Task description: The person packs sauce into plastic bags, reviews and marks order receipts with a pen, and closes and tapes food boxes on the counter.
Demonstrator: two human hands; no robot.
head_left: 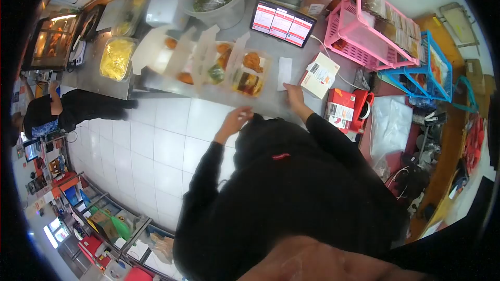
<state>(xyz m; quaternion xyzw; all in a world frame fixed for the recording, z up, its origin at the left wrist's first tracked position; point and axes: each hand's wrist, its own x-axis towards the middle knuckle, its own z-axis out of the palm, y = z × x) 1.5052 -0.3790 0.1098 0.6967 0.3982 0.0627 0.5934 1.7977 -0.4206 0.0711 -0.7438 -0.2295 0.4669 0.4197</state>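
Along the steel counter (271, 101) stand open takeaway boxes; the rightmost box (267, 75) holds fried food and a sauced portion. My right hand (296, 97) is at the counter's front edge, its fingertips at the lower end of a white paper slip (285, 70); whether it grips the slip is unclear. My left hand (239, 119) hovers off the front edge, below the rightmost box, its fingers curled and slightly blurred; what it holds, if anything, cannot be made out. To the right of the slip lies a white box with a printed label (319, 74).
A tablet (283, 23) and a plastic tub of greens (216, 13) stand at the back. Yellow food fills a tray (117, 59) on the left. Pink baskets (370, 31) and a red labelled box (340, 109) are on the right. Another person (67, 112) stands far left.
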